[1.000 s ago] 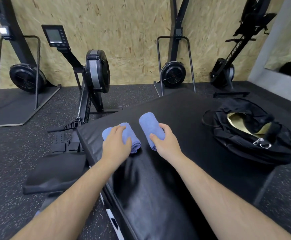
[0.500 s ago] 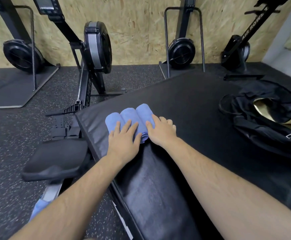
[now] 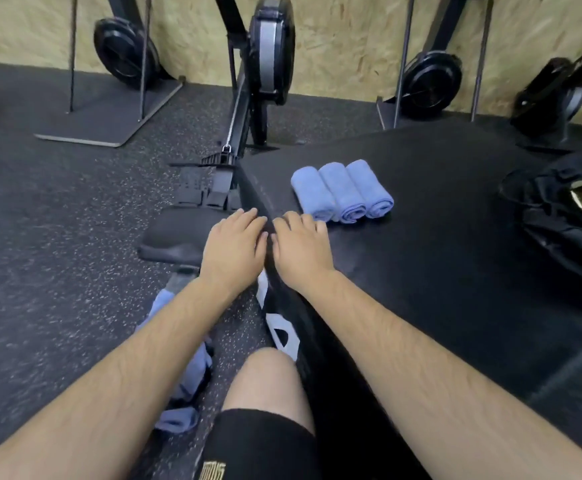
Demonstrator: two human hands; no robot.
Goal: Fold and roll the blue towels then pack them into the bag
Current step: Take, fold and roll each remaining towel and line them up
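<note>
Hovering left hand (image 3: 234, 247) and right hand (image 3: 300, 251) flat, empty, over mat (image 3: 421, 254) edge. Eyeing three rolled towels (image 3: 343, 190) lying at 1 o'clock, axes running 11-to-5, nearer right hand. Noting bag (image 3: 566, 216) at 3 o'clock.

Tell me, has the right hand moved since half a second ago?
Yes. The right hand has drawn back toward the person across the black mat, from the rolled towels to the mat's left edge.

Three rolled towels (image 3: 343, 192) lie touching on the tabletop (image 3: 438, 271), the bag (image 3: 566, 230) at their 3 o'clock, well apart.
</note>
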